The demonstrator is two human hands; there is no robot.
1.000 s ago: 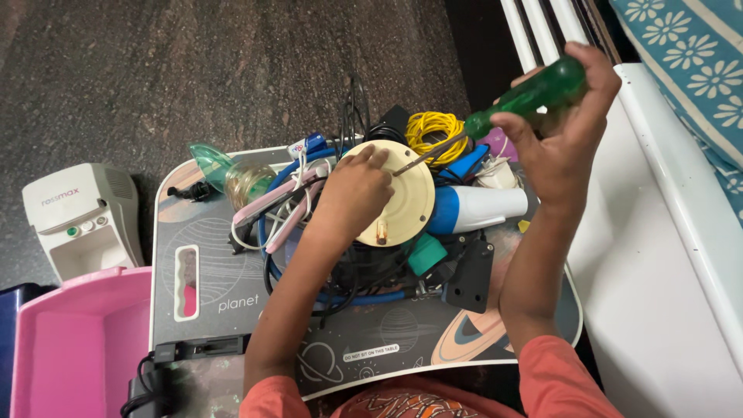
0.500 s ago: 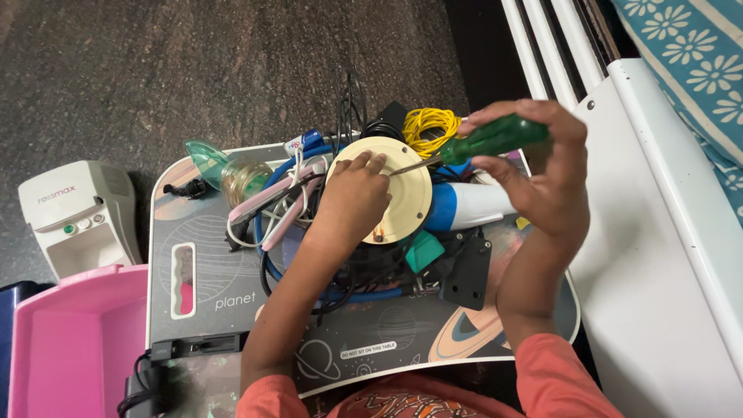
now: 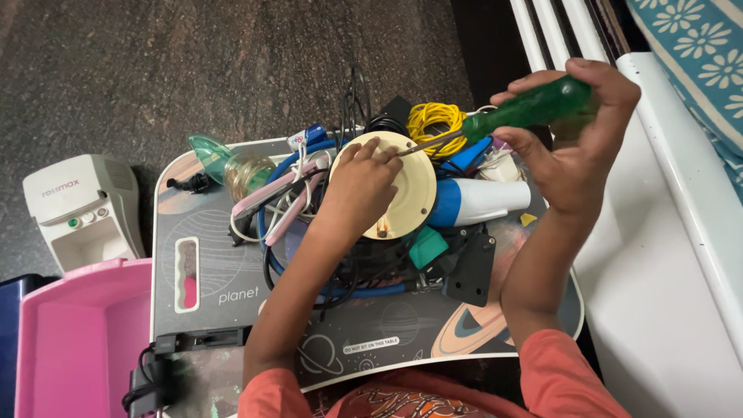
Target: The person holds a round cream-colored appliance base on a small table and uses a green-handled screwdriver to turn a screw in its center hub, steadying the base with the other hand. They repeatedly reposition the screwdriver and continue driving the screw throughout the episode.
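Floor of dark speckled stone (image 3: 193,70) fills the upper part of the view, with a white ledge (image 3: 665,255) running down the right side and a pink plastic tub (image 3: 70,340) at the lower left. Between them sits a grey lap table (image 3: 201,271) printed with planets, its top heaped with cables, a yellow wire coil (image 3: 433,120) and a blue-and-white handheld device (image 3: 480,201). Beside the table's left edge stands a small white machine (image 3: 81,205). On the pile rests a cream round disc (image 3: 410,190), tilted toward the camera. The person's left hand (image 3: 360,186) lies over the disc, fingers curled and pressing on its face. The right hand (image 3: 576,135) is closed around the green handle of a screwdriver (image 3: 534,108), whose metal tip meets the disc's upper edge just beside the left fingertips
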